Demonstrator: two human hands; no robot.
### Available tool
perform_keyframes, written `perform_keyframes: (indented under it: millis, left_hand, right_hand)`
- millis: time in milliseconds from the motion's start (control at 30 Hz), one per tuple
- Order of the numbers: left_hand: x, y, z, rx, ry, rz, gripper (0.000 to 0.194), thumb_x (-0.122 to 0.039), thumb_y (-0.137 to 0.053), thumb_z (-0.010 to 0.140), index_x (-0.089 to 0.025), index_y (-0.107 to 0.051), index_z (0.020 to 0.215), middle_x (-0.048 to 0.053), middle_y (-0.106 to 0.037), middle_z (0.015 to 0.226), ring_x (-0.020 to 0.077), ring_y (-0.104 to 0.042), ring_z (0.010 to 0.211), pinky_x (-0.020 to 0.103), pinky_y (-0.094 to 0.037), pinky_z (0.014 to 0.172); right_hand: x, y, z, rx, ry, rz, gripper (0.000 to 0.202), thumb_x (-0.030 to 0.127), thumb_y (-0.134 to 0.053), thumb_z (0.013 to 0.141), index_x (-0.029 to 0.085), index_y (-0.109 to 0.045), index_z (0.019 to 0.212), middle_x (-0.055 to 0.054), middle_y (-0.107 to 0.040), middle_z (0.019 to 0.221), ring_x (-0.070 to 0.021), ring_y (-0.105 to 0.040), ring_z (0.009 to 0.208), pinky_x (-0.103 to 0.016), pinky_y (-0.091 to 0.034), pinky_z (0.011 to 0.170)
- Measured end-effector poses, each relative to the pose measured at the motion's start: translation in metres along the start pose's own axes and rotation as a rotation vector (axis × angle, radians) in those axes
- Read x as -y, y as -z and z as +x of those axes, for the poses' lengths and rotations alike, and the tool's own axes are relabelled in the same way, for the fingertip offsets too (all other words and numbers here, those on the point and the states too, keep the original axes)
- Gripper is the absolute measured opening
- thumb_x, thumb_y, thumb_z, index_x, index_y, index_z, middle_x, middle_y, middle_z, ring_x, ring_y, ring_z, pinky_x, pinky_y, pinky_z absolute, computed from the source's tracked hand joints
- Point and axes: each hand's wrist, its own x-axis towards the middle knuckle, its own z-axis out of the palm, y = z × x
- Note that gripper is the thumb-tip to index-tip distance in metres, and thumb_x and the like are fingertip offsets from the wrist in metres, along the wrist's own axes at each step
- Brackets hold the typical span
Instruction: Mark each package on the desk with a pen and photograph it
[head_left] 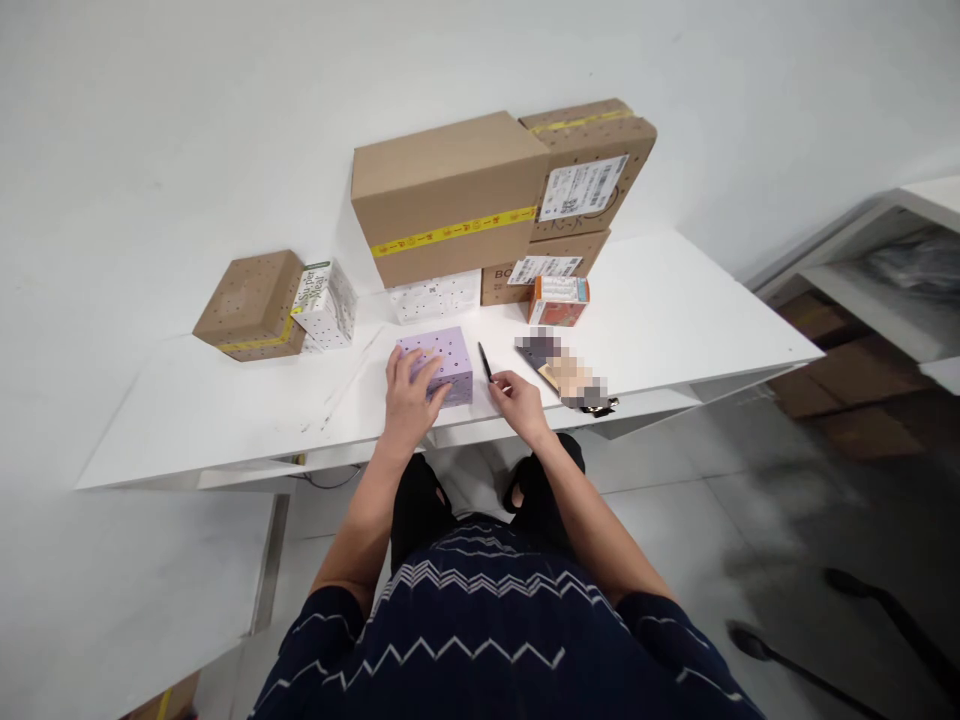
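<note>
A small purple box (454, 350) with dark specks sits near the front edge of the white table. My left hand (409, 400) holds it at its near left part, fingers curved over the top and thumb against the front face. Just to the right, my right hand (519, 405) pinches a slim black pen (484, 362) by its near end. The pen points up and away from me, apart from the box. A dark clipboard (529, 350), partly blurred out, lies right of my right hand, its metal clip towards the table edge.
Large brown cartons (450, 190) with yellow tape stand at the back. Before them are a clear speckled container (435, 298) and an orange-and-white box (559, 302). At left are a brown box (251, 300) and a white carton (330, 305). A shelf unit (862, 270) stands at right.
</note>
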Motion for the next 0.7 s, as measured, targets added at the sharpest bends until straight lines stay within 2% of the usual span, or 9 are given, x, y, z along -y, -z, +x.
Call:
perform_keyframes:
  millis: [100, 200, 300, 367, 467, 567, 633, 700]
  left_hand:
    - [-0.003, -0.005, 0.000, -0.008, 0.011, 0.010, 0.034, -0.038, -0.066, 0.087, -0.024, -0.067, 0.118, 0.014, -0.055, 0.128, 0.0359, -0.038, 0.139, 0.062, -0.033, 0.115]
    - [-0.004, -0.004, -0.003, -0.004, 0.011, -0.009, 0.037, -0.039, -0.066, 0.087, -0.025, -0.065, 0.121, 0.013, -0.054, 0.129, 0.0347, -0.036, 0.141, 0.061, -0.031, 0.117]
    - [0.000, 0.002, -0.009, -0.021, 0.043, -0.099, 0.047, -0.042, -0.064, 0.088, -0.025, -0.057, 0.131, 0.013, -0.050, 0.135, 0.0334, -0.037, 0.141, 0.058, -0.033, 0.116]
    - [0.006, 0.007, -0.015, -0.063, 0.108, -0.185, 0.057, -0.045, -0.060, 0.089, -0.025, -0.046, 0.140, 0.015, -0.044, 0.142, 0.0320, -0.038, 0.140, 0.055, -0.037, 0.114]
    - [0.019, 0.014, -0.021, -0.081, 0.194, -0.279, 0.067, -0.051, -0.058, 0.088, -0.028, -0.035, 0.147, 0.015, -0.036, 0.148, 0.0321, -0.035, 0.141, 0.053, -0.039, 0.110]
    - [0.027, 0.016, -0.020, -0.044, 0.211, -0.298, 0.069, -0.055, -0.060, 0.085, -0.030, -0.036, 0.145, 0.015, -0.033, 0.151, 0.0340, -0.034, 0.142, 0.054, -0.038, 0.109]
    - [0.027, 0.015, -0.015, -0.059, 0.205, -0.292, 0.066, -0.057, -0.059, 0.085, -0.028, -0.041, 0.141, 0.015, -0.037, 0.148, 0.0336, -0.037, 0.140, 0.054, -0.039, 0.108]
    - [0.022, 0.012, -0.009, -0.123, 0.185, -0.265, 0.057, -0.058, -0.055, 0.086, -0.025, -0.049, 0.133, 0.015, -0.045, 0.140, 0.0317, -0.043, 0.134, 0.052, -0.041, 0.107]
  right_hand:
    - [0.001, -0.002, 0.021, -0.034, 0.054, -0.323, 0.039, 0.029, -0.060, 0.085, 0.016, -0.063, 0.121, -0.012, -0.067, 0.099, -0.0216, -0.065, 0.076, -0.038, -0.052, 0.076]
    - [0.004, -0.016, 0.035, 0.016, 0.022, -0.533, 0.049, 0.026, -0.059, 0.087, 0.018, -0.056, 0.135, -0.019, -0.062, 0.110, -0.0276, -0.066, 0.084, -0.040, -0.052, 0.074]
    - [0.005, -0.027, 0.041, 0.058, 0.004, -0.615, 0.050, 0.015, -0.049, 0.088, 0.019, -0.055, 0.138, -0.022, -0.062, 0.108, -0.0306, -0.066, 0.088, -0.042, -0.051, 0.074]
    - [0.003, -0.026, 0.042, 0.080, -0.010, -0.586, 0.053, 0.010, -0.048, 0.086, 0.018, -0.056, 0.138, -0.022, -0.063, 0.107, -0.0314, -0.066, 0.087, -0.044, -0.051, 0.077]
    - [-0.003, -0.015, 0.039, 0.075, -0.034, -0.360, 0.043, 0.014, -0.051, 0.082, 0.017, -0.067, 0.122, -0.016, -0.066, 0.096, -0.0287, -0.066, 0.084, -0.044, -0.051, 0.081]
    - [-0.008, 0.000, 0.033, 0.043, -0.152, 0.122, 0.029, 0.025, -0.048, 0.081, 0.016, -0.070, 0.098, -0.005, -0.064, 0.073, -0.0206, -0.062, 0.068, -0.036, -0.052, 0.069]
    - [-0.006, 0.011, 0.028, 0.034, -0.229, 0.468, 0.027, 0.030, -0.049, 0.079, 0.017, -0.066, 0.095, -0.002, -0.063, 0.068, -0.0162, -0.059, 0.058, -0.031, -0.050, 0.058]
    - [0.003, 0.022, 0.024, 0.032, -0.217, 0.690, 0.028, 0.031, -0.057, 0.074, 0.020, -0.063, 0.099, -0.001, -0.067, 0.075, -0.0140, -0.060, 0.058, -0.029, -0.050, 0.057]
